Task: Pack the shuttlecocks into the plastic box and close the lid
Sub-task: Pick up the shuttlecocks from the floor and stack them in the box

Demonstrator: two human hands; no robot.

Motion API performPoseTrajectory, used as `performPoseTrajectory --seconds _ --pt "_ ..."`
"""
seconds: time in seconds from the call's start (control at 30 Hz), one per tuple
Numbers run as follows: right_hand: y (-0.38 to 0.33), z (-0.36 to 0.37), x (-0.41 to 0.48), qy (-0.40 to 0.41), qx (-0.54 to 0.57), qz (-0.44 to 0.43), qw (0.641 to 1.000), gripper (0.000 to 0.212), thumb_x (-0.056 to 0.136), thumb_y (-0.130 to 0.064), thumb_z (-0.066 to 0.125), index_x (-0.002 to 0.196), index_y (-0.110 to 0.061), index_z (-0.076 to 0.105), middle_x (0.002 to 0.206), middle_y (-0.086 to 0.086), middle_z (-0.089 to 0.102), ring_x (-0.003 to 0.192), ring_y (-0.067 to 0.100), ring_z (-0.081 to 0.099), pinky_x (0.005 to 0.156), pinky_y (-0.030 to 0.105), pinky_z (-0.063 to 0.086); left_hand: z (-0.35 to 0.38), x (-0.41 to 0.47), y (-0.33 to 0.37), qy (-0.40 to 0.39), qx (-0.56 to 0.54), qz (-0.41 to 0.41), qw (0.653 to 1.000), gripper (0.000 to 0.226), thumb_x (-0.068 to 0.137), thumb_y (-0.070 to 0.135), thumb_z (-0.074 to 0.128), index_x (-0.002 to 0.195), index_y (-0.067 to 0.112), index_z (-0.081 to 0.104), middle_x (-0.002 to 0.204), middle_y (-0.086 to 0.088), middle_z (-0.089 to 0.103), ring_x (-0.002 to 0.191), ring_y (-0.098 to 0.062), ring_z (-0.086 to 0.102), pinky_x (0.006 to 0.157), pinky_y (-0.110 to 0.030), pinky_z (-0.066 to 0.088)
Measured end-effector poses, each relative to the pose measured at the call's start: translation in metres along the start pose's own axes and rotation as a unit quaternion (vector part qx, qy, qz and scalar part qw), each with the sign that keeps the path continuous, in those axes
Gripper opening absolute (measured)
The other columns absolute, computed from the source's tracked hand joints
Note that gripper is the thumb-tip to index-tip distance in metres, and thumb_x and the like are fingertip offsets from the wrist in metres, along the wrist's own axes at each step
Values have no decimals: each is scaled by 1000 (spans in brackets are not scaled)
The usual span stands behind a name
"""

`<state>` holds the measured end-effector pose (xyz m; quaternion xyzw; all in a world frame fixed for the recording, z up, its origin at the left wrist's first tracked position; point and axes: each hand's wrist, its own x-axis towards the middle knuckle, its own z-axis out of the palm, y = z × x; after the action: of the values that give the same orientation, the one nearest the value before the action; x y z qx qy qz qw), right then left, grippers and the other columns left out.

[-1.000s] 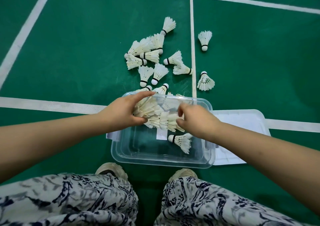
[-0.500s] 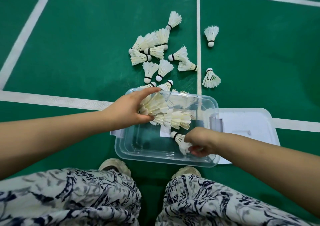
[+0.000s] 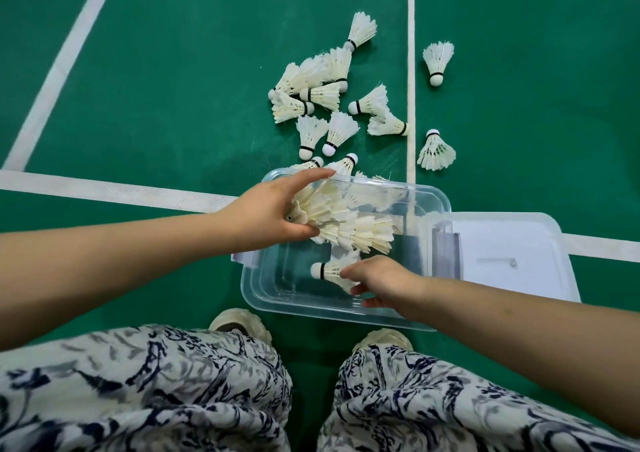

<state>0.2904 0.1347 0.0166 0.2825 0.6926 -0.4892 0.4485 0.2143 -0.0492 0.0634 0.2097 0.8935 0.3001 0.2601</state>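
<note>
Shuttlecock (image 3: 327, 271) lies flat in the near half of the plastic box (image 3: 263, 289), cork pointing left, skirt to the right, and the right hand (image 3: 384, 282) has that skirt pinched between thumb and curled fingers; left hand (image 3: 268, 209) clamps the nested stack (image 3: 360, 233) over the far-left corner

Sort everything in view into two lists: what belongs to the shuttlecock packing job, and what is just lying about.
Job: plastic box, lid, loose shuttlecocks on the floor, stack of shuttlecocks in the left hand, single shuttlecock at the right hand.
Just there: white court lines, shoes, patterned trousers.
</note>
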Motion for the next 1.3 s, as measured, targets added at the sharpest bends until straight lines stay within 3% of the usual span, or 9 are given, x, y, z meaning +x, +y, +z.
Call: performPoseTrajectory --seconds 0.23,0.4,0.53,0.63,0.7,0.77,1.0,1.13,1.3 --pt "-19 25 21 -107 -183 -33 977 31 95 -15 46 122 -4 58 128 12 57 99 16 51 65 21 44 -5 3 -10 -5 -25 -24 999 77 75 32 70 132 54 23 92 -16 66 64 -22 53 60 -23 41" --pt "-32 27 32 -189 -296 -25 936 40 95 -24 48 134 -15 48 138 11 49 116 25 52 87 32 42 -3 4 -10 -12 -34 5 999 79 76 26 72 136 46 26 104 39 42 57 8 48 56 -2 36" --pt "-34 24 35 -249 -280 -6 927 47 97 -30 47 141 -18 39 150 3 37 138 23 34 115 35 26 2 7 -13 -23 -25 21 999 79 76 28 71 137 45 24 137 16 43 61 6 51 61 -1 37" --pt "-32 20 34 -289 -304 -8 908 57 95 -37 48 147 -27 27 156 -3 24 143 17 22 119 34 14 5 10 -14 -20 -14 28 999 80 76 29 71 138 45 23 142 11 41 73 7 49 66 1 33" --pt "-34 12 29 -287 -305 -29 907 55 94 -38 49 145 -30 30 155 -4 24 142 17 24 117 33 18 5 10 -14 -13 -1 33 999 80 76 30 70 139 43 22 145 12 38 95 6 46 69 -3 28" --pt "-37 2 23 -279 -268 -44 921 50 94 -37 50 142 -30 36 152 -5 31 139 16 30 113 32 26 7 10 -15 -8 4 32 999 80 76 29 70 139 43 22 145 10 38 112 -6 46 73 -7 25" --pt "-57 -30 1 -94 -165 -82 979 29 86 -25 64 113 -19 54 105 0 57 93 15 51 79 28 47 16 11 -8 -20 42 19 999 77 78 32 69 139 41 24 130 -2 53 103 -16 53 78 -21 36" --pt "-54 -35 -22 91 -287 -193 934 44 74 -39 75 106 -23 49 102 -2 56 88 16 55 74 28 46 21 11 -1 -26 65 -6 998 75 78 33 68 138 43 24 115 -6 59 89 -18 54 74 -27 40" --pt "-36 -26 -38 131 -260 -282 914 18 85 -33 63 73 -21 56 71 -4 57 70 16 52 65 29 40 34 7 17 -53 105 23 993 75 79 31 66 141 37 23 121 -8 55 97 -21 53 73 -23 33"
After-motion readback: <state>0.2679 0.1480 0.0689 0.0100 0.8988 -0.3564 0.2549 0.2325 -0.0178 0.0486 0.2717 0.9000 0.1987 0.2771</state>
